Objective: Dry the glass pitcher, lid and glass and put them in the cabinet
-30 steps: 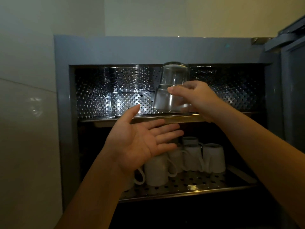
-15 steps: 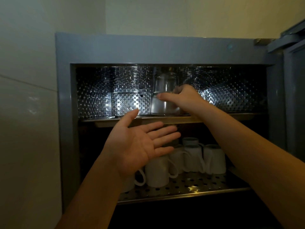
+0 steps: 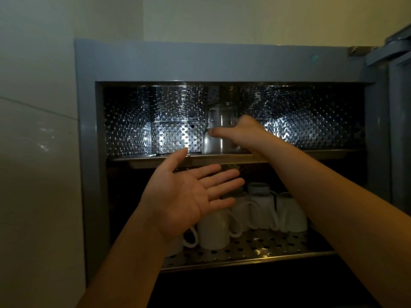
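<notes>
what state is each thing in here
glass: in the upper shelf space, gripped by the right hand
right hand: fingers curled round the glass
left hand: open, palm up, holding nothing
cabinet: open
white mugs: standing on the lower shelf, untouched

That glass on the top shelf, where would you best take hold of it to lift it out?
Grip the glass round its side wall at mid height, from the open front and slightly right, as the right hand does. It seems to stand mouth down on the upper shelf, so no rim offers itself, and the cabinet roof sits close above.
</notes>
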### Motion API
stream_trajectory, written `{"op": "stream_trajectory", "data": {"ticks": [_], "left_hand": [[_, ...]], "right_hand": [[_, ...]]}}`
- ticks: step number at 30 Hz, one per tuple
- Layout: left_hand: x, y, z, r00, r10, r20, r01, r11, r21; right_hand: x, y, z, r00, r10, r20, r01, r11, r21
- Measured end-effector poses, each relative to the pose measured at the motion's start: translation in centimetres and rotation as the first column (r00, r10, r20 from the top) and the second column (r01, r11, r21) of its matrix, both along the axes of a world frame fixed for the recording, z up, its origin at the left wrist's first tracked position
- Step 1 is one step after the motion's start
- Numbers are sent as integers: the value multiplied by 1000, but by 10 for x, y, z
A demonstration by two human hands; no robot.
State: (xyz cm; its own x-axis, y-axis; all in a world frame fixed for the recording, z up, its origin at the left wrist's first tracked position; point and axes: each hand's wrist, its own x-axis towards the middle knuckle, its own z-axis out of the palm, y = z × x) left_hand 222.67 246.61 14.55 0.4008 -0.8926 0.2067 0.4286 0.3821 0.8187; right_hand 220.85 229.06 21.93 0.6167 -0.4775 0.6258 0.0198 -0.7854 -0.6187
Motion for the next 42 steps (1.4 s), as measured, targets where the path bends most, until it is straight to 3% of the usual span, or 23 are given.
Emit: {"op": "stream_trajectory", "data": {"ticks": [14, 28, 33, 37, 42], "left_hand": [[3, 0, -5, 1000, -1, -31, 1, 1000, -4], [3, 0, -5, 999, 36, -23, -36, 999, -11], [-1, -4, -6, 996, 89, -14, -89, 996, -29], [-7, -11, -13, 988, 154, -5, -154, 987, -56], [-19, -26, -31, 922, 348, 168, -340, 938, -71]], "right_hand": [[0, 3, -1, 985, -74, -156, 58, 993, -101], [6, 6, -11, 986, -131, -102, 115, 982, -153], [-10, 13, -15, 978, -191, -89, 169, 963, -209], [-34, 22, -32, 950, -311, -3, 291, 893, -343], [-70, 35, -68, 930, -363, 56, 347, 822, -452]]}}
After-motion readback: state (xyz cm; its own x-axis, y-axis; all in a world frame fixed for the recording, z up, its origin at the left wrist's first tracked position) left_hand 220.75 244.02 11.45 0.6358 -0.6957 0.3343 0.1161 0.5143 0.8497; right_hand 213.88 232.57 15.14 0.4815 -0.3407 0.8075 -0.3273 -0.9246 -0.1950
